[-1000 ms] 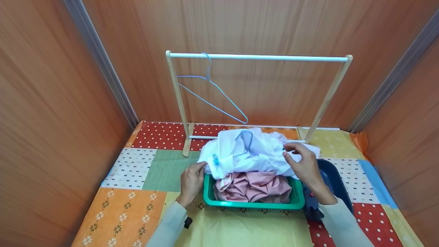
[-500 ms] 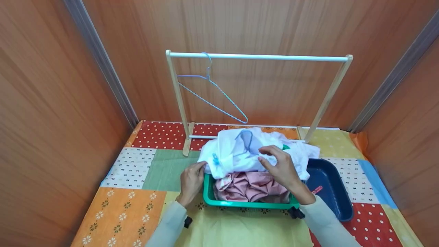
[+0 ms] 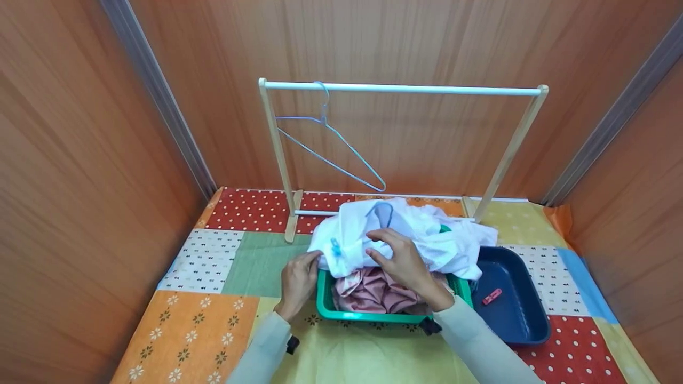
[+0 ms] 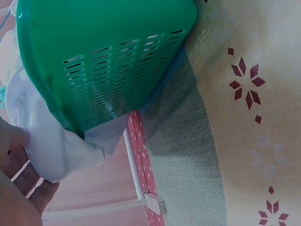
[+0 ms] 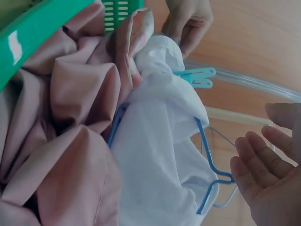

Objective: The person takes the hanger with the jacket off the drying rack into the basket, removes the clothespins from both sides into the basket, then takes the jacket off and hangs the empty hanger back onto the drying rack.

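Observation:
A white garment (image 3: 453,250) lies bunched across the back of a green basket (image 3: 395,319). My left hand (image 3: 299,282) pinches its left edge; the left wrist view shows thumb and fingers on the cloth. Close to that edge a light blue clothespin (image 5: 197,76) is clipped on the cloth. A blue wire hanger (image 5: 211,165) sits inside the white garment, partly covered by it. My right hand (image 3: 403,261) hovers over the garment's front with fingers loosely bent and holds nothing. Under and before the white garment, pink cloth (image 3: 368,293) fills the basket.
Behind the basket stands a rack with a white bar (image 3: 427,89), where a blue hanger (image 3: 352,176) hangs at the left. A dark blue tray (image 3: 520,309) with a red clothespin (image 3: 492,296) stands to the right. Patchwork cloth (image 3: 203,330) covers the table; wood panels enclose it.
My right hand has moved left from the garment's right end to above its middle, uncovering the blue tray and red clothespin. My left hand keeps its place on the left edge.

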Action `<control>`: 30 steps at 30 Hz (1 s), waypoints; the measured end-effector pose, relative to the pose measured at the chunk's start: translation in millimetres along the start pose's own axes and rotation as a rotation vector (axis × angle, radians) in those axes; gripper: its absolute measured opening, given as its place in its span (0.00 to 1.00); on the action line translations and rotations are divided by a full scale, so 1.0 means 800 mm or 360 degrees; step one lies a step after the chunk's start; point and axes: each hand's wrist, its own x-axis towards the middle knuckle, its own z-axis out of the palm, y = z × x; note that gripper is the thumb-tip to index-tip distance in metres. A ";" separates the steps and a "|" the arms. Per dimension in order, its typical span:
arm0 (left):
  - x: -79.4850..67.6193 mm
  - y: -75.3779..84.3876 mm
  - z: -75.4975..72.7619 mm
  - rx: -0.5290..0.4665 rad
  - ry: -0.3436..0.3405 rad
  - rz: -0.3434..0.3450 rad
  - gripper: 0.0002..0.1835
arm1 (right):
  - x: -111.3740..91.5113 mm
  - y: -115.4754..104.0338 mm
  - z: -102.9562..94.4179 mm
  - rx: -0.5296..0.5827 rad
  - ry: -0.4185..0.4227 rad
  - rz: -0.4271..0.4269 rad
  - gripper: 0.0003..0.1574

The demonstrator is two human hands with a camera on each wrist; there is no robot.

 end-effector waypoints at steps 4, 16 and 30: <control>0.000 0.000 0.001 -0.0003 -0.0003 0.0005 0.09 | 0.006 0.000 0.016 -0.0016 -0.0041 0.0034 0.19; 0.000 0.001 0.001 0.0003 -0.0031 -0.0034 0.09 | 0.025 -0.008 0.070 -0.0243 -0.0144 0.0029 0.24; -0.001 0.002 0.001 0.0067 -0.0022 0.0003 0.09 | 0.031 0.000 0.099 -0.0248 -0.0140 0.0036 0.19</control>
